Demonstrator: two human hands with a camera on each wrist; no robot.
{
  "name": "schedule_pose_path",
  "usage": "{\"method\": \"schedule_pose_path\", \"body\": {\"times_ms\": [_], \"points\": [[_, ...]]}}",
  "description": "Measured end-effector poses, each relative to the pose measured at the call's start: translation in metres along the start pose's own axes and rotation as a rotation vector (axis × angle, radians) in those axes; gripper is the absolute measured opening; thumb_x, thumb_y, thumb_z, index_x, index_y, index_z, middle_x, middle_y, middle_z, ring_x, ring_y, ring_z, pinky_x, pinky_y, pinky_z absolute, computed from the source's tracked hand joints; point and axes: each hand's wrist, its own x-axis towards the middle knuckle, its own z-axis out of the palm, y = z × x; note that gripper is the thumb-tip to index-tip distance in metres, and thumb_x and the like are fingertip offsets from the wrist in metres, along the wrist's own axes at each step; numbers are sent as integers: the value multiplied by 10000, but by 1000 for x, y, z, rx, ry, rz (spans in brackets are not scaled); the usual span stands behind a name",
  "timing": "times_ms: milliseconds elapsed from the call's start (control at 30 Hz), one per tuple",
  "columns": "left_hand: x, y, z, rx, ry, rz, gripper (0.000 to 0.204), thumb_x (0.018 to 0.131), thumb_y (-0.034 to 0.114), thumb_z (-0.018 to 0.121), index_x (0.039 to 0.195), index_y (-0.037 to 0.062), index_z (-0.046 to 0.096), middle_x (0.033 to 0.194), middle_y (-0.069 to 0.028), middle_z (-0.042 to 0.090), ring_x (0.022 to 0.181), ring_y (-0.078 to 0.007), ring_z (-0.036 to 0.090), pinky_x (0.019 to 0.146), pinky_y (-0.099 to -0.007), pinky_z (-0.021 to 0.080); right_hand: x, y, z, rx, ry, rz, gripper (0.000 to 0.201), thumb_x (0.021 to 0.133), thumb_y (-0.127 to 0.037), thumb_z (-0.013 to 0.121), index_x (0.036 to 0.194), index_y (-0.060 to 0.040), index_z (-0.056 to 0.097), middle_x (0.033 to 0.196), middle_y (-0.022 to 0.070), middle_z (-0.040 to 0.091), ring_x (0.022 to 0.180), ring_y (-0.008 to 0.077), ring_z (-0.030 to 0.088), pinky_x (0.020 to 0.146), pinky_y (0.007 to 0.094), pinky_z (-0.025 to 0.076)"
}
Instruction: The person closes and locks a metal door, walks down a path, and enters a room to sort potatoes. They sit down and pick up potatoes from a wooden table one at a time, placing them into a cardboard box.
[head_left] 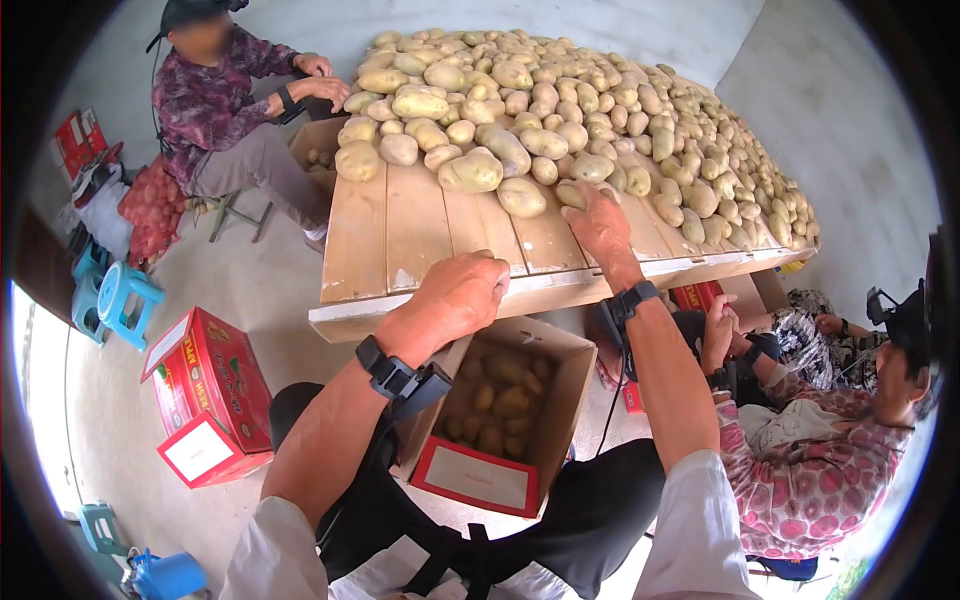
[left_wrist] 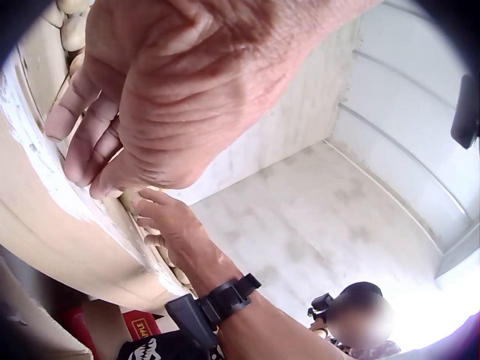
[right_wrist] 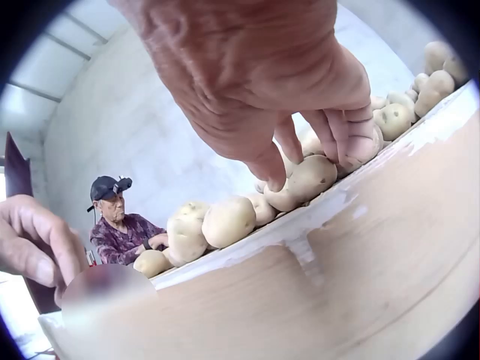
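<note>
Potato (head_left: pixel 572 192) lies at the pile's near edge on the wooden table (head_left: pixel 420 235), gripped by right hand (head_left: pixel 600 225). Left hand (head_left: pixel 458 298) rests loosely curled, empty, on table's front edge above the cardboard box (head_left: pixel 560 400), for support.

The bench (head_left: pixel 440 235) is bare pale wood in planks, matt, with chalky white paint worn rough along its front edge. The potatoes (head_left: pixel 560 110) have dull, dusty tan skins, smooth but faintly pitted. The open box (head_left: pixel 560 400) under the edge is plain brown cardboard, matt; the red box (head_left: pixel 205 390) looks like glossier printed card. The stool (head_left: pixel 118 300) seems to be smooth blue plastic. The floor (head_left: pixel 250 290) is rough grey concrete.
</note>
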Motion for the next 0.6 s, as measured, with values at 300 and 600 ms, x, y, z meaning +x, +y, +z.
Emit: {"method": "schedule_pose_path", "body": {"times_ms": [300, 600], "points": [[1, 1, -6, -2, -33, 11, 81, 908, 95, 613, 881, 23, 636, 910, -155, 653, 878, -380, 626, 765, -460, 495, 25, -5, 10, -156, -6, 89, 554, 853, -307, 734, 1292, -46, 519, 1388, 202, 523, 1149, 386, 627, 913, 478, 527], [0, 0, -8, -52, -43, 2, 74, 894, 79, 601, 897, 26, 652, 920, -157, 665, 904, -382, 625, 782, -449, 490, -44, 12, -48, 1478, -288, 367, 407, 993, -341, 598, 1307, -84, 567, 1053, 72, 642, 823, 196, 618, 528, 253, 400]]}}
